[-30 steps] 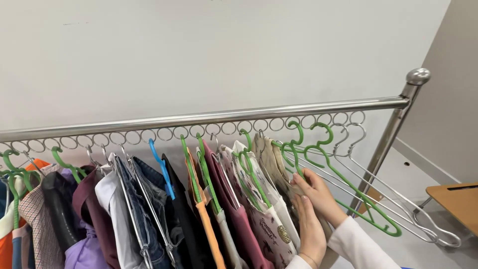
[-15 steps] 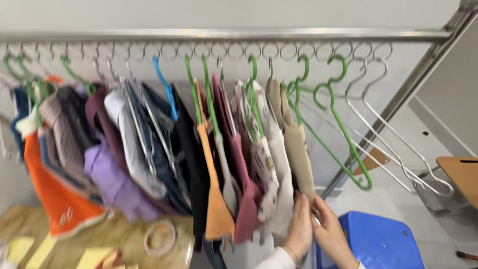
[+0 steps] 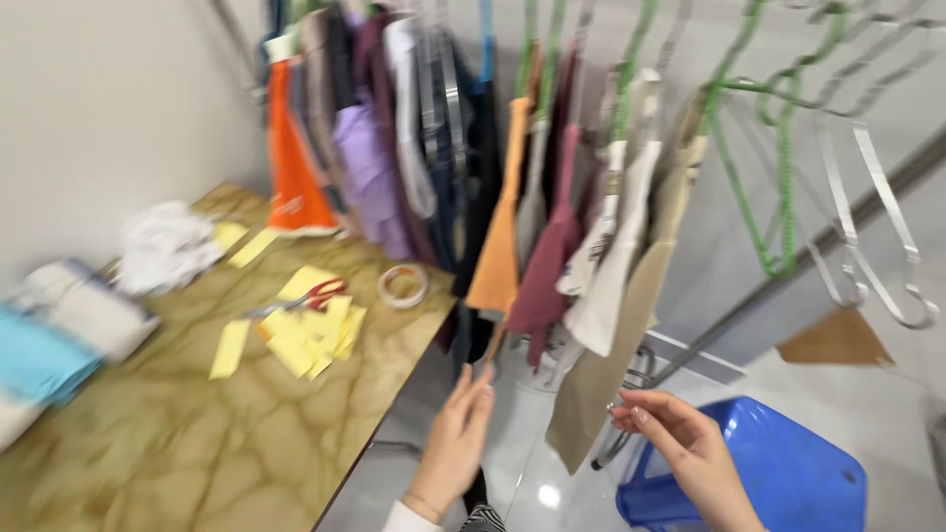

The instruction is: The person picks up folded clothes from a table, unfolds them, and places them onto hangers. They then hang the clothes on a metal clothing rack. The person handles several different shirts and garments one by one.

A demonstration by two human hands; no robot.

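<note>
Both hands hung empty below the hanging clothes: left hand with fingers straight together, right hand loosely curled open just beside the beige garment, above a blue stool

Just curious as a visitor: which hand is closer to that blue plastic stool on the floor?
The right hand, right beside the blue stool; the left hand is farther off, nearer the table.

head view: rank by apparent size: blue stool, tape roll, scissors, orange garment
1. Blue stool and orange garment: look alike, and the stool is nearer the camera, so unranked.
2. Scissors.
3. Tape roll, a little smaller, though blur makes this unsure.
</note>
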